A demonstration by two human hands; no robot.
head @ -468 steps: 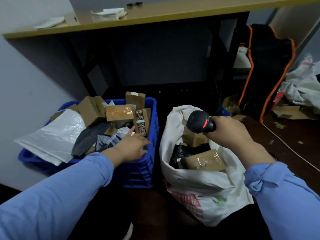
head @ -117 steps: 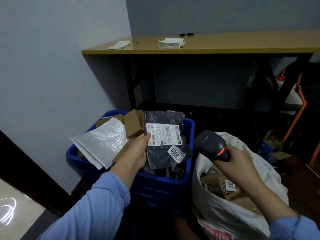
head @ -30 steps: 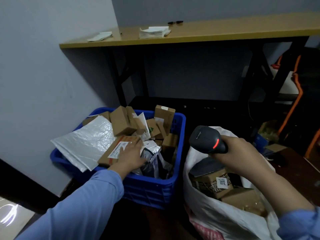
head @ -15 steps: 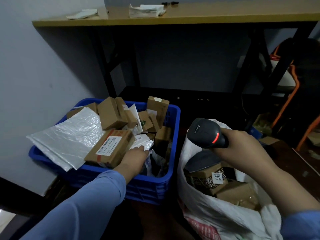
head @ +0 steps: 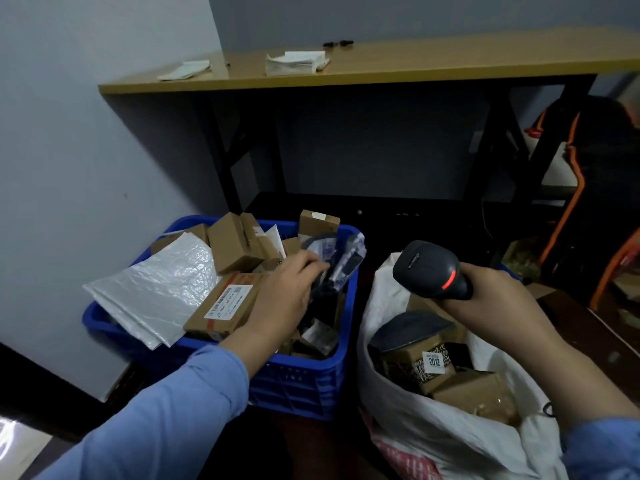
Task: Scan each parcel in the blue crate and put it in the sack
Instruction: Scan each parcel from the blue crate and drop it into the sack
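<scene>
The blue crate (head: 304,375) on the floor at the left holds several cardboard boxes and a white bubble mailer (head: 156,289). Over its right side my left hand (head: 287,292) grips a clear plastic-wrapped dark parcel (head: 341,265) and holds it just above the other parcels. My right hand (head: 498,303) holds a black barcode scanner (head: 433,271), its red light on, above the white sack (head: 433,431). The sack stands right of the crate with boxes inside, one with a "2012" sticker (head: 433,360).
A labelled brown box (head: 225,308) lies at the crate's front, beside my left wrist. A wooden-topped table (head: 381,64) on black legs stands behind, with papers on it. The grey wall is on the left. Orange-trimmed dark gear (head: 595,174) stands at the right.
My left hand has come up out of the crate's right side with the plastic-wrapped dark parcel in its grip. The scanner hand has stayed over the sack.
</scene>
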